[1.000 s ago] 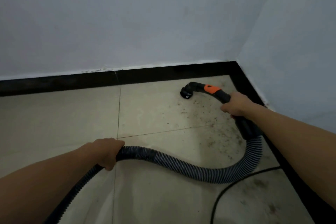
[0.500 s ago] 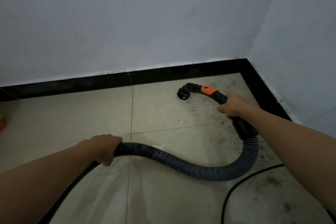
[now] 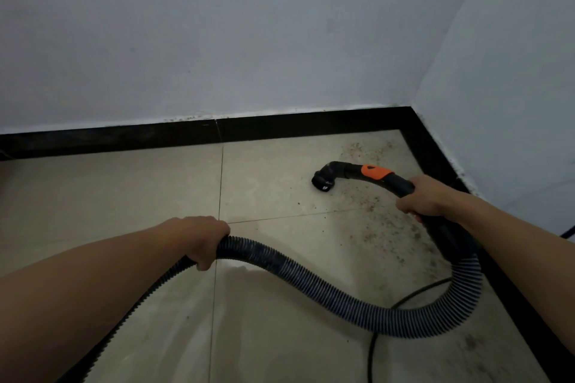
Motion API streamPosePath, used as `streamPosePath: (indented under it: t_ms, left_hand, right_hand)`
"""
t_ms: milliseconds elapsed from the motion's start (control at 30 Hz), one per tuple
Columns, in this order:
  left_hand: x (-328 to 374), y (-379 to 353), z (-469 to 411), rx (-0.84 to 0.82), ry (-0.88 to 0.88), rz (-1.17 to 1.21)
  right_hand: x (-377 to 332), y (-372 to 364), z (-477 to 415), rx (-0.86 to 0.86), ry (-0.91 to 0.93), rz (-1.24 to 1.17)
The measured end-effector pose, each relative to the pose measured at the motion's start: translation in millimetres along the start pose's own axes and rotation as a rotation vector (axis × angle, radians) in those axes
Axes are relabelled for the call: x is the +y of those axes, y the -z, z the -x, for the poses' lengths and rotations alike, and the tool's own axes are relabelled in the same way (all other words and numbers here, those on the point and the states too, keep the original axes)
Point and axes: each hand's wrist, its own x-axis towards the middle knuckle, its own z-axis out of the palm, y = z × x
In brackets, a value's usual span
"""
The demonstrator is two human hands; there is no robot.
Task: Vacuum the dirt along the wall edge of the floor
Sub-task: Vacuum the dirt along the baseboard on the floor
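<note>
My right hand (image 3: 420, 197) grips the black curved vacuum handle just behind its orange collar (image 3: 375, 172). The round nozzle (image 3: 323, 182) faces down on the beige tile floor, a short way out from the black skirting (image 3: 311, 123). Brown dirt specks (image 3: 370, 205) are scattered over the tile between the nozzle and the room corner (image 3: 410, 121). My left hand (image 3: 203, 238) grips the ribbed black hose (image 3: 326, 288), which loops along the floor and curves up to the handle.
White walls meet at the corner on the right, edged by black skirting on both sides. A thin black power cord (image 3: 389, 309) lies on the floor under the hose loop. Tile joints (image 3: 219, 196) cross the floor.
The nozzle has slid a little away from the back wall and leftward across the dirty tile, and the view has shifted so the corner sits farther right. Both hands keep their holds.
</note>
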Motion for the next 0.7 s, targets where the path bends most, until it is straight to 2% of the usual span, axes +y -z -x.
streamPosePath:
  t_ms: [133,333,500,700]
  left_hand:
    - [-3,-2,5,-0.009,0.01,-0.027]
    - [-19,-7,17,0.033,0.084,-0.018]
    - [-32,-18,27,-0.017,0.103,0.002]
    - [-9,-9,17,-0.014,0.012,0.048]
  right_hand:
    - [-9,-10,6,-0.013,0.021,-0.007]
    - [-34,-32,3,0.115,0.025,0.026]
    - [-43,-42,-2,0.025,0.082,-0.026]
    - [-18,-14,5,-0.019,0.106,0.082]
